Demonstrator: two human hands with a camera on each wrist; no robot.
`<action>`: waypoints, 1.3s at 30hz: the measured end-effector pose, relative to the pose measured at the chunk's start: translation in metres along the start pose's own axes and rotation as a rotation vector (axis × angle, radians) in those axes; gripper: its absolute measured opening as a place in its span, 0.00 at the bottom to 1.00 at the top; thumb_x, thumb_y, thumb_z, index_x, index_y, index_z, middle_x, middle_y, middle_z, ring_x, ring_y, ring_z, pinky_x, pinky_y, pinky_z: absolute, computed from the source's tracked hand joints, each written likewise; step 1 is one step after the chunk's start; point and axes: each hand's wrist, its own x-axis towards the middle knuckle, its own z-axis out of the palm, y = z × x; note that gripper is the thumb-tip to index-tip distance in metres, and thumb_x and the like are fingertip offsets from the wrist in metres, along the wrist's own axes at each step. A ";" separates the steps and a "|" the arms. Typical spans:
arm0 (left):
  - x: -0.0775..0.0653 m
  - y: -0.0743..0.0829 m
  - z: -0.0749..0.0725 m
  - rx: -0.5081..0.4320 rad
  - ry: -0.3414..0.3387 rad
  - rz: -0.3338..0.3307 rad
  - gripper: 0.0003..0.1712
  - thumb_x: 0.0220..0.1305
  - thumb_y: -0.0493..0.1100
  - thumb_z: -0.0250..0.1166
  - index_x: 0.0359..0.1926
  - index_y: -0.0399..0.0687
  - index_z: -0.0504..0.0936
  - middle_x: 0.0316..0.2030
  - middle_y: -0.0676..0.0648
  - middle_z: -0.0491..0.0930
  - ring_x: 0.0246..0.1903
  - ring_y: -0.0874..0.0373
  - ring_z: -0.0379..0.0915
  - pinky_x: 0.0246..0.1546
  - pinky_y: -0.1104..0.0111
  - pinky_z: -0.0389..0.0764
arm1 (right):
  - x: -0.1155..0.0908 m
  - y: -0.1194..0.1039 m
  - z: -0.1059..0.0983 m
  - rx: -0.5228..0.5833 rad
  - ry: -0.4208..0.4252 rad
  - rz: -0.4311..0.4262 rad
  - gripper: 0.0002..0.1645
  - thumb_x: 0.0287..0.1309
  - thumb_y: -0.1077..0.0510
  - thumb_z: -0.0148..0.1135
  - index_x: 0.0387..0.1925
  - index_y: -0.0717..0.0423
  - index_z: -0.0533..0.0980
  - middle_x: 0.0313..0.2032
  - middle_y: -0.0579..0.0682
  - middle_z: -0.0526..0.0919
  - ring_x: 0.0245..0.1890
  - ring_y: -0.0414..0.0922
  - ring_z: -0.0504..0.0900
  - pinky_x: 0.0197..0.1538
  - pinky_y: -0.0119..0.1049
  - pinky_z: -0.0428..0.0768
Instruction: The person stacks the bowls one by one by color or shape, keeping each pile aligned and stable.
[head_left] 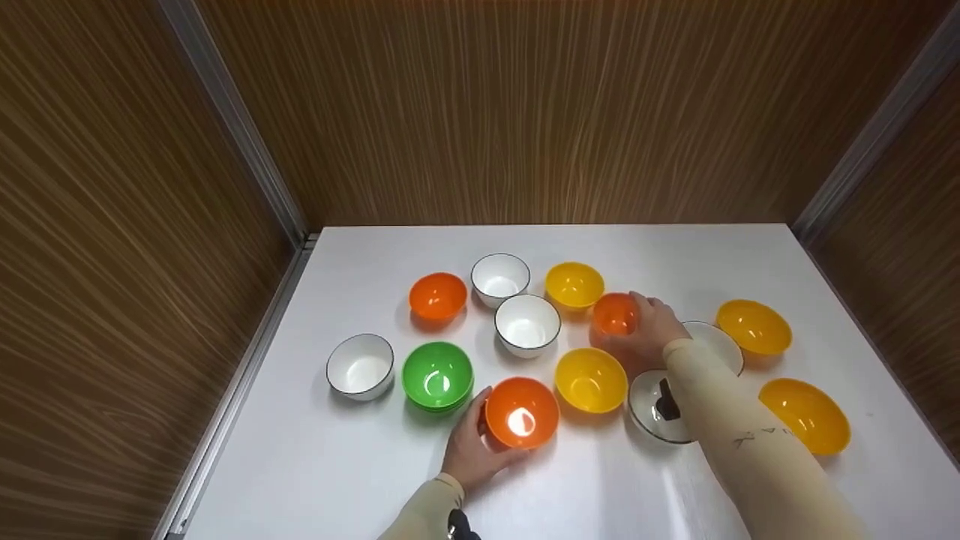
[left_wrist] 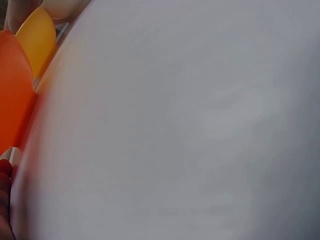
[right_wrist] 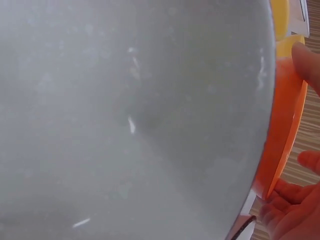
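In the head view my left hand holds a larger orange bowl at the front by its left and near sides, thumb along the near side. My right hand grips a smaller orange bowl by its right side, farther back. The right wrist view shows thumb and fingers spread around this orange bowl, while a white bowl fills most of the picture. Between the two held bowls stands a yellow bowl. Left of the larger orange bowl is a stack of green bowls.
White bowls with dark rims stand at the middle, back and left. Two more, including one white bowl, lie partly under my right forearm. Yellow bowls sit at right and back; another orange bowl is back left. Wood-grain panels enclose the white table.
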 end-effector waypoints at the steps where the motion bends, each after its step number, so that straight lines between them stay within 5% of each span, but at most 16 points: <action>1: 0.000 0.000 0.000 0.000 0.000 -0.003 0.65 0.28 0.66 0.74 0.68 0.52 0.54 0.62 0.53 0.60 0.55 0.62 0.64 0.53 0.71 0.69 | 0.000 0.000 0.000 0.012 0.000 0.006 0.78 0.20 0.16 0.59 0.71 0.45 0.41 0.65 0.64 0.52 0.58 0.63 0.59 0.52 0.69 0.60; 6: -0.001 0.000 0.000 0.006 0.011 0.003 0.65 0.28 0.67 0.74 0.68 0.50 0.55 0.62 0.52 0.61 0.54 0.62 0.65 0.52 0.71 0.70 | -0.006 -0.003 -0.006 0.110 -0.001 0.007 0.77 0.18 0.17 0.60 0.71 0.38 0.38 0.67 0.59 0.48 0.61 0.60 0.55 0.54 0.70 0.55; 20: -0.001 -0.002 0.000 -0.004 0.016 0.020 0.66 0.27 0.67 0.74 0.68 0.48 0.55 0.62 0.51 0.62 0.52 0.62 0.67 0.50 0.73 0.72 | -0.040 -0.011 -0.035 0.177 0.181 -0.309 0.68 0.33 0.31 0.69 0.71 0.46 0.44 0.65 0.60 0.55 0.61 0.59 0.57 0.57 0.64 0.59; 29: -0.001 0.000 -0.002 -0.005 0.006 0.000 0.66 0.27 0.67 0.74 0.67 0.48 0.55 0.61 0.50 0.62 0.52 0.61 0.67 0.50 0.73 0.72 | -0.067 -0.030 -0.034 0.227 0.264 -0.464 0.65 0.29 0.29 0.70 0.69 0.36 0.49 0.64 0.51 0.58 0.60 0.52 0.60 0.55 0.60 0.66; 39: 0.000 -0.001 0.000 0.001 -0.001 -0.005 0.66 0.27 0.67 0.74 0.68 0.48 0.55 0.61 0.52 0.62 0.53 0.62 0.66 0.51 0.73 0.71 | -0.090 -0.056 -0.022 0.186 0.308 -0.662 0.62 0.32 0.35 0.73 0.68 0.38 0.51 0.64 0.47 0.58 0.57 0.48 0.64 0.50 0.53 0.74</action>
